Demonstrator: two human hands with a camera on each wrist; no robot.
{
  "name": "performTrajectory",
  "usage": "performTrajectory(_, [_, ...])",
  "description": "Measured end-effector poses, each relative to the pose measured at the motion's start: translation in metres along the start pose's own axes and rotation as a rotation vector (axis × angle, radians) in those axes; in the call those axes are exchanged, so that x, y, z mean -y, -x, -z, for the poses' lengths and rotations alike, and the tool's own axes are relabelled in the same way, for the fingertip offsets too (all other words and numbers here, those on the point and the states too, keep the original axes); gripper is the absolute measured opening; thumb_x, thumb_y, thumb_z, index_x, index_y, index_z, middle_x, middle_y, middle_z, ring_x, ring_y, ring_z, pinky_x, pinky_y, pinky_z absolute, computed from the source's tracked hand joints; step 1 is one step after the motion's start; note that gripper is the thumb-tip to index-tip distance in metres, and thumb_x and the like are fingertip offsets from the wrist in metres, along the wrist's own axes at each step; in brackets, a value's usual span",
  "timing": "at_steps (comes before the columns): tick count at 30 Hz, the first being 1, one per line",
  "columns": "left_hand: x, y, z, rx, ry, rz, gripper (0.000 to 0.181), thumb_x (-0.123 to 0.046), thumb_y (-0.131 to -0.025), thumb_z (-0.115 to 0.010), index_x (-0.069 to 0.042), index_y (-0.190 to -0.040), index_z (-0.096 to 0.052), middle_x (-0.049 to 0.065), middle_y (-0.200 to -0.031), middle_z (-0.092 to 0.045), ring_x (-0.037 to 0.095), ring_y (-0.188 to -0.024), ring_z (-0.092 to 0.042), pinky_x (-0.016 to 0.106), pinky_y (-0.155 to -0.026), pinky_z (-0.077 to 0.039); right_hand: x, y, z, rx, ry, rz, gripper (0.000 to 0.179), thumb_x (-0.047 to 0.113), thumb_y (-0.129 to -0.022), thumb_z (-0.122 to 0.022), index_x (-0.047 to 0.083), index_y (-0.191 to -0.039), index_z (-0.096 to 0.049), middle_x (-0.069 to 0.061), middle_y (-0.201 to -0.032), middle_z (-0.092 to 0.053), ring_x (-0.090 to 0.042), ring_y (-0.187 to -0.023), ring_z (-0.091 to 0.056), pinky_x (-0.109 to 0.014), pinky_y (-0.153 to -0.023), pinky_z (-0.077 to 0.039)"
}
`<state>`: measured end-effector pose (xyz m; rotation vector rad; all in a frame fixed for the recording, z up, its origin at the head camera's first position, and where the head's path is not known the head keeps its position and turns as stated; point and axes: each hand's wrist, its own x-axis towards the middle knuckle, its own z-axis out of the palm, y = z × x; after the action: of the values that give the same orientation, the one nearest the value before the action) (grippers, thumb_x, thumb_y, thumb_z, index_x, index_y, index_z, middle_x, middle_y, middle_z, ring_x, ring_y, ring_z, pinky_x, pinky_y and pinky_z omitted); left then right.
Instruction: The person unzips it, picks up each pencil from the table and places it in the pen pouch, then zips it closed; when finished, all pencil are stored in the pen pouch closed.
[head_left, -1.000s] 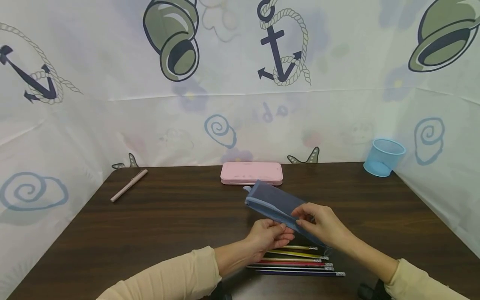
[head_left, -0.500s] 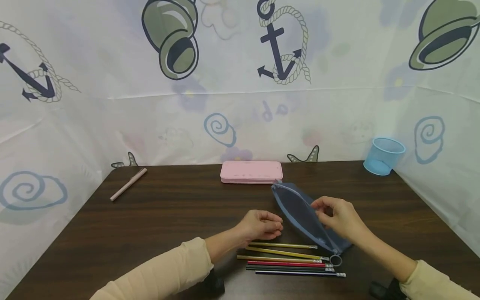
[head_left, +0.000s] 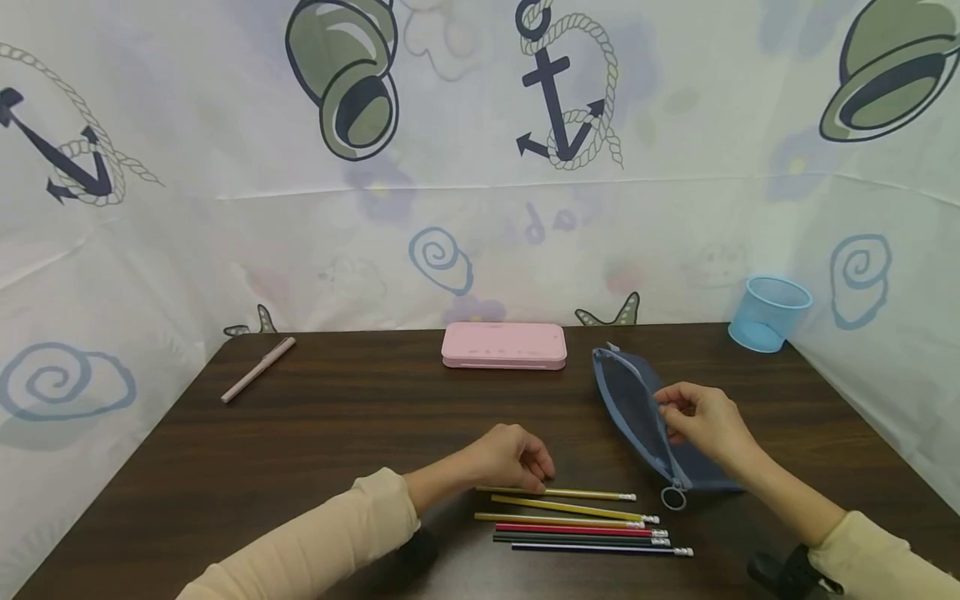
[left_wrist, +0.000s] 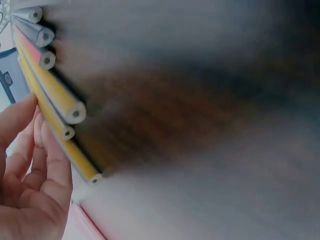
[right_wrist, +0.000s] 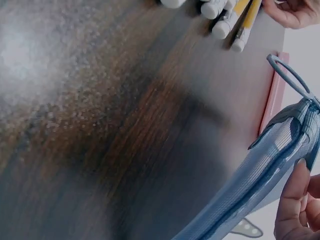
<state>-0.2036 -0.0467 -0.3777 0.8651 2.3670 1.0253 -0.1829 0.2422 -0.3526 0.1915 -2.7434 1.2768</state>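
Now I see the person's left hand (head_left: 508, 458) lowered to the six pencils (head_left: 573, 529); half a second ago it was above the desk (head_left: 360, 400) just beyond them, and a second ago it was up at the blue pouch (head_left: 637, 408) with the other hand. Its fingers bend loosely, with a gap between thumb and fingertips, and the thumb is right at the farthest yellow pencil (head_left: 588, 494). Even with my left wrist camera I cannot tell whether it touches, and I make out nothing held in it.

The right hand (head_left: 705, 423) pinches one edge of the pouch's mouth between thumb and fingers. Taking the pencils as the middle of the clock, the pouch is at one o'clock. It has shifted toward three o'clock since half a second ago, and its mouth, narrow a second ago, gapes toward nine. A ring (head_left: 674, 509) sits at the zip end nearest the pencils.

All six pencils lie side by side, eraser ends at three o'clock, much as before. I find the rest unmoved too: pink case (head_left: 504, 346) at eleven, pale pen (head_left: 258, 371) at ten, blue cup (head_left: 771, 317) between one and two.
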Motion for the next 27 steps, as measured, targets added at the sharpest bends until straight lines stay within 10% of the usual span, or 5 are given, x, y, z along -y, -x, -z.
performTrajectory(8, [-0.006, -0.004, 0.004, 0.047, -0.334, -0.106, 0.011, -0.002, -0.077, -0.071, -0.012, -0.082, -0.07, -0.007, -0.073, -0.066, -0.004, -0.063, -0.052, 0.01, -0.059, -0.046, -0.003, -0.005, 0.0, 0.007, -0.083, -0.038, 0.022, -0.001, -0.09, -0.056, -0.012, -0.109, -0.058, -0.014, -0.085, -0.062, -0.01, -0.062, -0.06, -0.024, -0.057, -0.056])
performTrajectory(13, [-0.006, -0.007, 0.015, -0.002, -0.367, -0.076, 0.012, -0.003, -0.076, -0.071, -0.013, -0.082, -0.069, -0.008, -0.07, -0.062, -0.002, -0.062, -0.051, 0.012, -0.058, -0.044, -0.004, -0.007, -0.003, 0.005, -0.096, -0.045, 0.023, -0.002, -0.089, -0.056, -0.013, -0.109, -0.058, -0.012, -0.082, -0.062, -0.01, -0.061, -0.06, -0.025, -0.057, -0.057])
performTrajectory(27, [-0.013, -0.046, 0.021, 0.091, 0.579, 0.247, 0.023, -0.008, -0.094, -0.055, 0.003, -0.115, -0.058, 0.016, -0.105, -0.066, 0.012, -0.074, -0.059, 0.021, -0.063, -0.055, 0.002, -0.011, -0.01, 0.016, -0.143, -0.062, 0.025, -0.002, -0.089, -0.056, -0.013, -0.111, -0.057, -0.01, -0.08, -0.061, -0.009, -0.061, -0.061, -0.024, -0.057, -0.057])
